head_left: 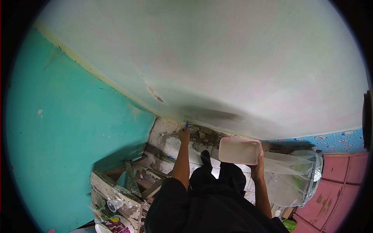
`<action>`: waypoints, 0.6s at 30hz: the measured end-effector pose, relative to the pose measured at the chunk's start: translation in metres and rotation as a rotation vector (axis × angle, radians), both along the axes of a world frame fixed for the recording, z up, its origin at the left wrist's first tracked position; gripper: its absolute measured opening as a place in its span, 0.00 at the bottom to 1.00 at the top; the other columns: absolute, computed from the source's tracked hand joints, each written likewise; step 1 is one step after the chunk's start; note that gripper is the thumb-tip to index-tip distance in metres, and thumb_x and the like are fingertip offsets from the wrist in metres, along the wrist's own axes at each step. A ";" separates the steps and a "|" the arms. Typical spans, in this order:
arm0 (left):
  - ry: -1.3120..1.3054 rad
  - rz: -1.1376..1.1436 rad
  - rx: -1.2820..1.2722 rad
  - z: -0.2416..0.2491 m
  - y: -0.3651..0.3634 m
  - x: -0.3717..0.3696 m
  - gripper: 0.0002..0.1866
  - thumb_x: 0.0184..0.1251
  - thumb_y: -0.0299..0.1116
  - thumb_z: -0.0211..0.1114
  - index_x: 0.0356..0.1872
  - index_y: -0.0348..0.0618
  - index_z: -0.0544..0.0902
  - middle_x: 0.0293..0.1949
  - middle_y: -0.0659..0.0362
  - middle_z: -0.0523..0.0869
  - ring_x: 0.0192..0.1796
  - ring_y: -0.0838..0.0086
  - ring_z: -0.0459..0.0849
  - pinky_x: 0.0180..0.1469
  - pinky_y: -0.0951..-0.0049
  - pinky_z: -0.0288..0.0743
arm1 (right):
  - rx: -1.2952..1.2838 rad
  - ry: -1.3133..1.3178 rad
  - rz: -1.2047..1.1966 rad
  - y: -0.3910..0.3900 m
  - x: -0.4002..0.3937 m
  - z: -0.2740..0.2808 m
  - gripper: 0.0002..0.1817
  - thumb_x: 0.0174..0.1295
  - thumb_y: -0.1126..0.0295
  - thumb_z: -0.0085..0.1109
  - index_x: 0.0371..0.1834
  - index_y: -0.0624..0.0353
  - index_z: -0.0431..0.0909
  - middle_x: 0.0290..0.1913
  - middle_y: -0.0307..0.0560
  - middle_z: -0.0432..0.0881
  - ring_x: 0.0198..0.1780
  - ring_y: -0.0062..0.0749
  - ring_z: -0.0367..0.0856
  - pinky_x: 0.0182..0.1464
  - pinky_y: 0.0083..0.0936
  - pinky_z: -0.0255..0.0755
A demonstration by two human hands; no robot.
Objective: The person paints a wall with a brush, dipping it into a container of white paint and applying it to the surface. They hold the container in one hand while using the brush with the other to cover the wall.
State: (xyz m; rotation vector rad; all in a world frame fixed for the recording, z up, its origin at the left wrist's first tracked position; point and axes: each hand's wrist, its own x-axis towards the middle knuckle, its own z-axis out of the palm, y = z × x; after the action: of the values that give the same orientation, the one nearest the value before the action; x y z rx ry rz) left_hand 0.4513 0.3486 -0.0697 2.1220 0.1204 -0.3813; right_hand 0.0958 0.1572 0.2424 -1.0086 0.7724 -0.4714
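Note:
My left hand (184,134) reaches forward to the base of the white wall (217,58), its fingers closed on a small paintbrush (187,123) with a blue part showing. The brush's pale head is against the low part of the wall, near the corner; its details are too small to make out. On the right, my right hand (258,167) grips the side of a pinkish rectangular tray (240,150) holding a pale, whitish layer. The tray is in front of my legs, close to the wall.
A turquoise wall (74,128) meets the white one at left. Below it stands a worn wooden crate (116,194) with a plastic cup (115,204) and a tub (114,225). At right are a plastic-covered bundle (287,178) and a pink cabinet (330,186).

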 end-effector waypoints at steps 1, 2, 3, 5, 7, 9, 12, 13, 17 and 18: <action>-0.045 -0.027 -0.013 0.037 -0.004 0.003 0.24 0.73 0.43 0.58 0.22 0.33 0.82 0.17 0.49 0.79 0.21 0.57 0.79 0.31 0.55 0.70 | 0.003 -0.007 0.000 0.000 0.000 -0.001 0.40 0.75 0.37 0.40 0.82 0.48 0.48 0.74 0.51 0.64 0.72 0.44 0.69 0.66 0.45 0.74; -0.090 -0.055 -0.025 0.080 -0.008 0.005 0.24 0.73 0.42 0.58 0.21 0.32 0.82 0.16 0.49 0.79 0.21 0.55 0.79 0.32 0.55 0.71 | 0.008 -0.014 0.000 0.000 0.001 -0.001 0.40 0.75 0.37 0.40 0.82 0.48 0.48 0.74 0.51 0.64 0.73 0.44 0.68 0.66 0.45 0.74; -0.117 -0.062 -0.052 0.113 -0.011 0.008 0.24 0.73 0.42 0.57 0.21 0.33 0.81 0.16 0.50 0.79 0.21 0.57 0.78 0.31 0.56 0.70 | 0.005 -0.019 0.006 0.001 0.004 0.001 0.41 0.74 0.36 0.41 0.82 0.48 0.49 0.73 0.50 0.65 0.72 0.43 0.69 0.64 0.45 0.75; -0.169 -0.078 -0.104 0.172 -0.015 0.009 0.24 0.73 0.42 0.57 0.19 0.33 0.79 0.15 0.51 0.78 0.20 0.61 0.76 0.30 0.59 0.69 | 0.002 -0.027 0.018 0.001 0.011 0.009 0.43 0.72 0.35 0.43 0.82 0.47 0.49 0.71 0.50 0.67 0.70 0.42 0.72 0.61 0.43 0.79; -0.206 -0.080 -0.133 0.242 -0.015 0.004 0.24 0.73 0.41 0.57 0.20 0.34 0.79 0.15 0.54 0.76 0.20 0.65 0.74 0.29 0.61 0.68 | -0.011 -0.008 0.004 0.003 0.016 0.011 0.42 0.72 0.35 0.43 0.81 0.48 0.50 0.70 0.49 0.68 0.69 0.41 0.72 0.61 0.42 0.79; -0.230 -0.082 -0.213 0.300 -0.011 -0.001 0.23 0.74 0.41 0.56 0.21 0.35 0.80 0.16 0.57 0.75 0.20 0.70 0.73 0.28 0.65 0.66 | -0.015 -0.006 0.004 0.003 0.022 0.015 0.42 0.72 0.35 0.43 0.81 0.48 0.51 0.70 0.49 0.68 0.69 0.40 0.73 0.60 0.41 0.79; -0.234 -0.071 -0.407 0.370 -0.002 -0.013 0.20 0.76 0.40 0.56 0.26 0.36 0.83 0.17 0.62 0.74 0.20 0.78 0.70 0.26 0.70 0.63 | 0.001 -0.017 0.018 0.004 0.029 0.017 0.42 0.72 0.35 0.42 0.81 0.49 0.51 0.70 0.48 0.68 0.68 0.38 0.73 0.59 0.40 0.80; -0.228 -0.056 -0.475 0.396 0.000 -0.019 0.20 0.78 0.40 0.56 0.28 0.37 0.83 0.17 0.63 0.74 0.21 0.80 0.70 0.26 0.73 0.62 | 0.008 -0.017 0.020 0.002 0.029 0.012 0.42 0.72 0.35 0.42 0.81 0.49 0.51 0.70 0.48 0.68 0.68 0.37 0.73 0.58 0.39 0.80; -0.313 -0.031 -0.704 0.452 -0.003 -0.036 0.17 0.81 0.41 0.55 0.39 0.37 0.84 0.19 0.69 0.71 0.21 0.87 0.64 0.25 0.81 0.55 | 0.002 -0.030 0.046 0.002 0.034 0.009 0.42 0.72 0.35 0.42 0.81 0.50 0.51 0.69 0.47 0.68 0.67 0.36 0.74 0.57 0.37 0.80; -0.301 -0.046 -0.720 0.450 -0.006 -0.034 0.18 0.82 0.41 0.55 0.37 0.38 0.82 0.20 0.69 0.72 0.22 0.88 0.65 0.25 0.82 0.56 | 0.009 -0.032 0.063 0.002 0.033 0.007 0.41 0.73 0.36 0.41 0.81 0.50 0.51 0.70 0.48 0.68 0.68 0.38 0.73 0.59 0.39 0.79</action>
State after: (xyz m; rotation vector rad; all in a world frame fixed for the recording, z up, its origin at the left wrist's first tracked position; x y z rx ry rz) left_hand 0.4174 0.3428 0.3799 1.4453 -0.2142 -0.0979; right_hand 0.1290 0.1590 0.2495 -1.0113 0.7113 -0.4284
